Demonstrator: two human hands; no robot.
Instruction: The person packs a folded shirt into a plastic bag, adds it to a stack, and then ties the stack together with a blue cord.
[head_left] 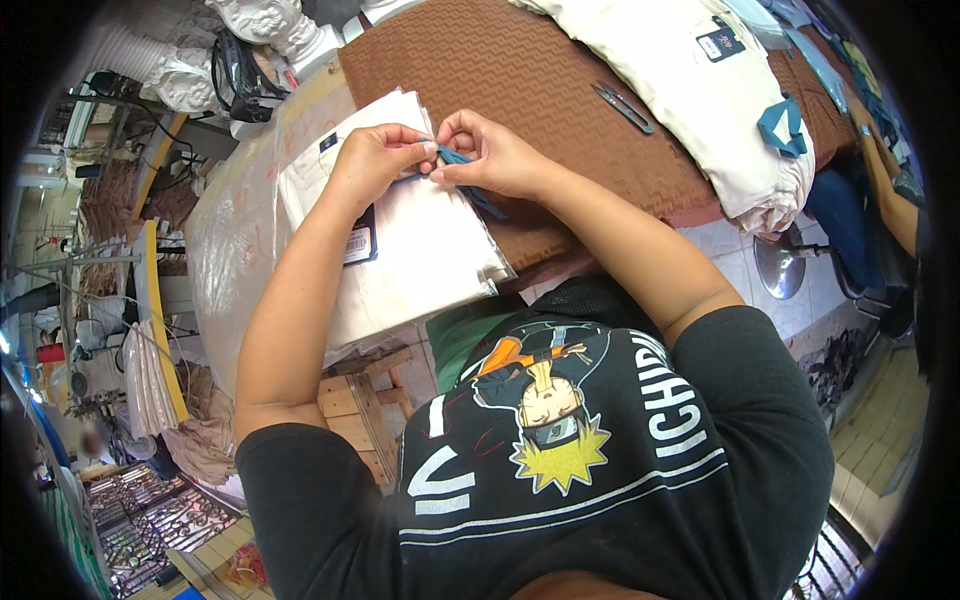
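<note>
A narrow blue fabric strip (487,206) is pinched between both hands, and its loose end hangs toward the right. My left hand (383,156) holds it with thumb and forefinger pressed together. Close beside it, my right hand (492,153) grips the strip between thumb and curled fingers. Whether the strip is knotted cannot be made out, as the fingertips cover it. Beneath the hands lies a flat stack of folded cream garments (415,265). A dark blue label (361,238) shows on it, partly behind my left forearm.
Brown patterned cloth (480,65) covers the table. Thread snips (624,108) lie right of my hands, near a cream garment pile (655,75) with a blue strip loop (784,128). Clear plastic (232,225) covers the left side. Another person's arm (884,180) is at far right, above a round stool (783,264).
</note>
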